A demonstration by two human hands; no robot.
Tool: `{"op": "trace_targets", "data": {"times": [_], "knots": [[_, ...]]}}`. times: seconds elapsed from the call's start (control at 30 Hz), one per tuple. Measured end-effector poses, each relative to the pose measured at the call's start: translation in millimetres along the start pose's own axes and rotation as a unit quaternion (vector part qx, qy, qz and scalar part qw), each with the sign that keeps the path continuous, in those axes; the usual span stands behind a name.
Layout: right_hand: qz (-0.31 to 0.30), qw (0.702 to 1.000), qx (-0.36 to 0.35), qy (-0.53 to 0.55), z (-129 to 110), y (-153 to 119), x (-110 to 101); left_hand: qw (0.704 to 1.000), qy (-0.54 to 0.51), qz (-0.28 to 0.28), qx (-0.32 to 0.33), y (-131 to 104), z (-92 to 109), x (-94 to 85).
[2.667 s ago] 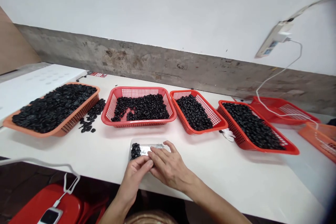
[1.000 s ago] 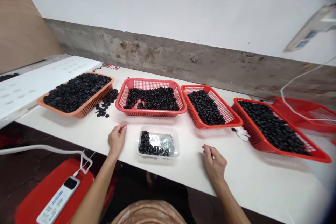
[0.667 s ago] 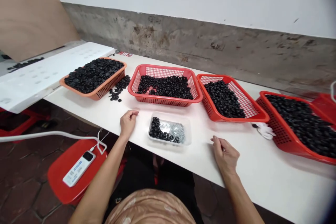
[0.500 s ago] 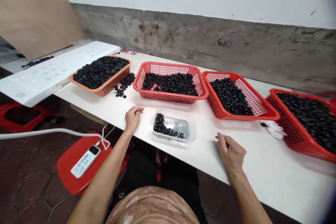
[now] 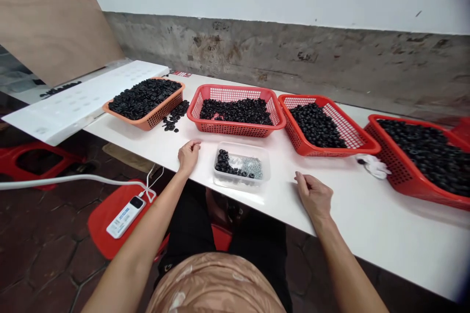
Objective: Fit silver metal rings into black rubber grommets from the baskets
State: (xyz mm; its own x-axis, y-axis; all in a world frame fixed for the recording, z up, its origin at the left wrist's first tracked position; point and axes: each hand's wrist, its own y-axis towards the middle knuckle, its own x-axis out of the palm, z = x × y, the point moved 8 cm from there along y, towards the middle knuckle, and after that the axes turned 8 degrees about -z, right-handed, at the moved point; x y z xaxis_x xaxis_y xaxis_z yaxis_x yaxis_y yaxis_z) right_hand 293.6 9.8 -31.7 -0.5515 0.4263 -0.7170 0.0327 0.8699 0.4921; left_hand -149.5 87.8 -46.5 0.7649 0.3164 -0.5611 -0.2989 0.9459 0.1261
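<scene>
On the white table, a clear plastic box (image 5: 266, 156) lies between my hands. Black rings (image 5: 223, 161) fill its left side and front, and small silvery metal pieces (image 5: 252, 167) are heaped at its right. My left hand (image 5: 188, 157) rests just left of the box with curled fingers, apart from it. Farther off on the right, my right hand (image 5: 315, 195) lies on the tabletop in a loose fist, thumb on top. Nothing shows in either hand.
Behind the box stand an orange basket (image 5: 156, 118) of flat black pieces and a red basket (image 5: 235, 129) of black parts. More red baskets (image 5: 326, 150) continue rightward. Loose black pieces (image 5: 176, 115) lie on the table. A power bank (image 5: 125, 217) sits on a red stool (image 5: 101, 230).
The view has shifted slightly, so the table and baskets sit a little differently in the picture. Both hands keep their curled pose on the table.
</scene>
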Motion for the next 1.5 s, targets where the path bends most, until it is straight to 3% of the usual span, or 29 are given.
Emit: {"op": "trace_targets", "data": {"times": [1.03, 1.5], "knots": [[0.003, 0.999, -0.028, -0.016, -4.1, -2.8, 1.2, 0.999, 0.034, 0.011, 0.007, 1.2, 1.2, -0.2], [0.007, 1.0, 0.019, -0.008, 3.5, 2.8, 4.0, 0.999, 0.037, 0.008, 0.018, 1.1, 0.8, 0.9]]}}
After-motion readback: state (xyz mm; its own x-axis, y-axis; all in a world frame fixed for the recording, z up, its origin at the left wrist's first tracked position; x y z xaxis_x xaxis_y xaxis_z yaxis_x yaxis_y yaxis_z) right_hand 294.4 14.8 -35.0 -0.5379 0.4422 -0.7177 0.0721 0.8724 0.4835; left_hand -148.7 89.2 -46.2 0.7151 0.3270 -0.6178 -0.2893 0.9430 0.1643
